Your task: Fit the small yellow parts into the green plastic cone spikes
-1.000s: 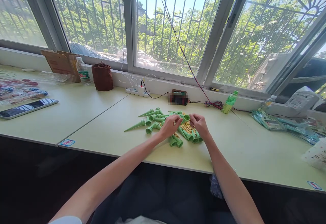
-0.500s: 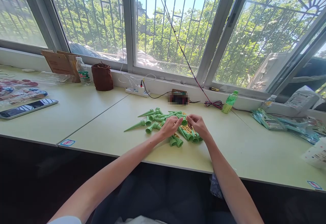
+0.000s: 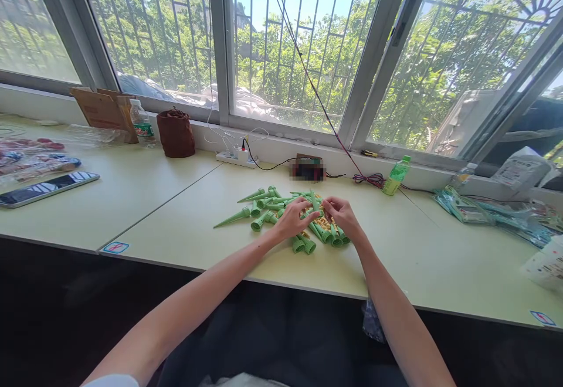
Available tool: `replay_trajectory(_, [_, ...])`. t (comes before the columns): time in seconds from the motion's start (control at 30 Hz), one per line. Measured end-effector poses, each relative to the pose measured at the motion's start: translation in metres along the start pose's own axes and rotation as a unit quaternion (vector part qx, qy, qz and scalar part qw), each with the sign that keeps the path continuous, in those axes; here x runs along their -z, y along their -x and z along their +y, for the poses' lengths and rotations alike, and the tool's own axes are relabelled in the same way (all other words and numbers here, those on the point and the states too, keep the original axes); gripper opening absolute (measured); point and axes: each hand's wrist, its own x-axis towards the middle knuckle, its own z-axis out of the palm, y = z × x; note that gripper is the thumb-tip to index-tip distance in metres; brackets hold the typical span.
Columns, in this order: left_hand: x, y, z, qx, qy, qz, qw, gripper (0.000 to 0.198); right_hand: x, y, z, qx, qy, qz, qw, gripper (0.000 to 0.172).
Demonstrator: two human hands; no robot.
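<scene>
My left hand [image 3: 292, 219] is closed on a green plastic watering spike [image 3: 314, 200], whose narrow end points up and away from me. Close beside it, the thumb and fingertips of my right hand [image 3: 343, 216] are pinched together; anything between them is too small or hidden to make out. Under and around both hands lies a loose heap of similar green spikes [image 3: 233, 218], several with their round hollow ends facing me. Small yellow pieces [image 3: 324, 224] lie among them, partly covered by my hands.
A brown pouch [image 3: 176, 133], a clear bottle [image 3: 143, 124] and a power strip [image 3: 237, 158] stand along the window. A green bottle [image 3: 396, 176] and packaged items [image 3: 466, 206] are to the right. A phone [image 3: 48, 189] lies left. The table's front edge [image 3: 303, 286] runs below my forearms.
The held green spike has turned: its round end faced me before, and now its narrow end points upward. My left fingers have shifted around it; my right hand has hardly moved.
</scene>
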Motion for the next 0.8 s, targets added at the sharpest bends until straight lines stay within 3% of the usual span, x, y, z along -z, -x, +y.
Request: replay_trajectory(0.8, [-0.0024,0.0010,-0.0064,0.007,0.003,0.013,1.000,0.037,-0.0016,0.0016,-0.0062,-0.006,0.006,-0.012,1.000,0.038])
